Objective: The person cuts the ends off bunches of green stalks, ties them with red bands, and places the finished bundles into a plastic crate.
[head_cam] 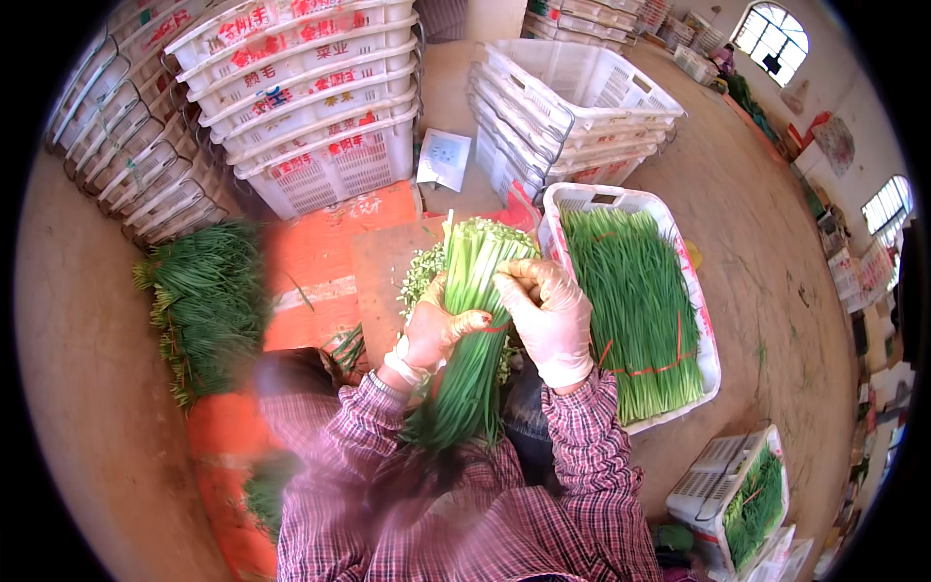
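My left hand, in a thin glove, grips a bundle of chive-like green stalks around its middle. The bundle's pale cut ends point away from me, and its dark green tips hang towards my lap. A red band crosses it by my left thumb. My right hand, also gloved, pinches at the right edge of the pale stalks; whether it has single stalks between the fingertips is hidden. Below the bundle, chopped pale stalk ends lie heaped on a brown board.
To the right stands a white plastic crate filled with banded green bundles. More bundles lie at left beside an orange mat. Stacked white crates rise ahead, with another stack to their right.
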Tool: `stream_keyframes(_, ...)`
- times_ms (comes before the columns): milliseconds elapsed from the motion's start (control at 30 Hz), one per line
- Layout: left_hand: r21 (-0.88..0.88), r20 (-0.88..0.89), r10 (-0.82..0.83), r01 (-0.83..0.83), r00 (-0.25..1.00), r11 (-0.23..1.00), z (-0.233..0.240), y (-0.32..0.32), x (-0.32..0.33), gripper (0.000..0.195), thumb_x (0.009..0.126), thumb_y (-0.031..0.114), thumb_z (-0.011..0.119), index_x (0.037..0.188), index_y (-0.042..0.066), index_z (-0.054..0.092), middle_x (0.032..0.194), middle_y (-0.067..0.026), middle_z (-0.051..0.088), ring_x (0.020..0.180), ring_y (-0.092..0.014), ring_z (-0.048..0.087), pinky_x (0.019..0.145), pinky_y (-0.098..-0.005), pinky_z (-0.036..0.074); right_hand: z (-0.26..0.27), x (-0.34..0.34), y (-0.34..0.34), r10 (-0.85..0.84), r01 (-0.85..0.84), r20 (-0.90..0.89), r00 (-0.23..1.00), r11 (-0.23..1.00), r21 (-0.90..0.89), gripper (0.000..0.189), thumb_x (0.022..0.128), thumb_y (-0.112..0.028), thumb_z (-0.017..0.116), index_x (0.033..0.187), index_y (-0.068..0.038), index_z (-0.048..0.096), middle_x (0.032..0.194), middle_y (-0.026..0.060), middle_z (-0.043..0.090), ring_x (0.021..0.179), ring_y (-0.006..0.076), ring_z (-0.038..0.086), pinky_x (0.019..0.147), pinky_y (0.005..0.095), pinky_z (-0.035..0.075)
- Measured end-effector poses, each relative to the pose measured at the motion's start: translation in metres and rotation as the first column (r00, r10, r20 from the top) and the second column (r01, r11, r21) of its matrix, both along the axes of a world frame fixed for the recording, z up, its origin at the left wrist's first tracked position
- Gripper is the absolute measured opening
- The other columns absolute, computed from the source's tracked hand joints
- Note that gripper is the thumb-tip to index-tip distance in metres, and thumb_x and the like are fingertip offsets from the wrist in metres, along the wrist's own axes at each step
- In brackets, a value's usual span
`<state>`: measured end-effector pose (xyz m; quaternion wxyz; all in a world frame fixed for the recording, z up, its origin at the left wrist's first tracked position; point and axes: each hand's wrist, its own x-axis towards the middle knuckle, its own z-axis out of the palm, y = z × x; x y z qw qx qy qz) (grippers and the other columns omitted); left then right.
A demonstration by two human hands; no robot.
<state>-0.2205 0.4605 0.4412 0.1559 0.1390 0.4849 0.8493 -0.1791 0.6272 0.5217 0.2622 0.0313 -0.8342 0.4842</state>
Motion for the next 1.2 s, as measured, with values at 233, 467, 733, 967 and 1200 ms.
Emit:
stream_keyframes(233, -0.102, 0.063, 0.001, 0.005, 0.998, 0.995, -0.019, -0.023, -0.016, 0.085, 0.087, 0.04, 0.085, 0.15, 0.0, 0.045, 0.137, -0.0078, 0.064, 0.123, -0.017, 0.061, 0.106, -0.0341, 0.049, -0.008, 0.05, -0.021, 0.451, -0.36, -0.165, 0.877, 0.845, 0.395, 0.011, 0.087, -0.008, 0.08, 0.095, -0.009, 0.071, 0.101, 0.0023, 0.076, 0.074, 0.0182, 0.071, 0.067, 0.0316, 0.058)
stream_keyframes(467, -0.107, 0.009, 0.053, -0.052, 0.999, 0.993, -0.011, -0.007, -0.01, 0.08, 0.086, 0.039, 0.087, 0.141, -0.005, 0.049, 0.131, -0.0125, 0.067, 0.118, -0.019, 0.063, 0.105, -0.0341, 0.048, -0.026, 0.065, -0.022, 0.605, -0.575, -0.003, 0.796, 0.758, 0.307, 0.012, 0.091, -0.021, 0.075, 0.094, -0.01, 0.07, 0.088, 0.0031, 0.074, 0.071, 0.0231, 0.071, 0.064, 0.0355, 0.058)
stream_keyframes(733, -0.115, 0.072, 0.112, -0.104, 0.991, 0.988, -0.013, 0.001, -0.016, 0.068, 0.09, 0.031, 0.085, 0.137, -0.005, 0.051, 0.125, -0.0108, 0.07, 0.112, -0.016, 0.064, 0.1, -0.0316, 0.05, -0.026, 0.094, -0.051, 0.764, -0.777, 0.145, 0.629, 0.616, 0.128, 0.026, 0.096, -0.034, 0.071, 0.101, -0.009, 0.072, 0.091, 0.0066, 0.075, 0.075, 0.0231, 0.074, 0.067, 0.0324, 0.059)
stream_keyframes(967, -0.148, 0.064, 0.093, -0.083, 0.994, 0.985, 0.005, 0.002, -0.009, 0.071, 0.087, 0.034, 0.087, 0.136, -0.004, 0.053, 0.12, -0.0109, 0.07, 0.108, -0.016, 0.064, 0.097, -0.0318, 0.051, -0.009, 0.055, 0.005, 0.127, -0.11, -0.009, 0.992, 0.886, 0.451, 0.05, 0.082, -0.011, 0.082, 0.13, -0.014, 0.069, 0.098, 0.0076, 0.071, 0.075, 0.0246, 0.07, 0.068, 0.0375, 0.056)
stream_keyframes(1200, -0.248, 0.016, 0.113, -0.106, 0.993, 0.963, -0.002, 0.007, -0.005, 0.084, 0.079, 0.039, 0.093, 0.137, -0.006, 0.052, 0.118, -0.0131, 0.073, 0.106, -0.019, 0.068, 0.093, -0.0316, 0.054, -0.036, 0.033, 0.002, 0.187, -0.104, -0.189, 0.964, 0.92, 0.377, 0.026, 0.081, -0.01, 0.083, 0.106, -0.016, 0.077, 0.093, 0.0056, 0.071, 0.074, 0.0253, 0.07, 0.065, 0.0369, 0.056)
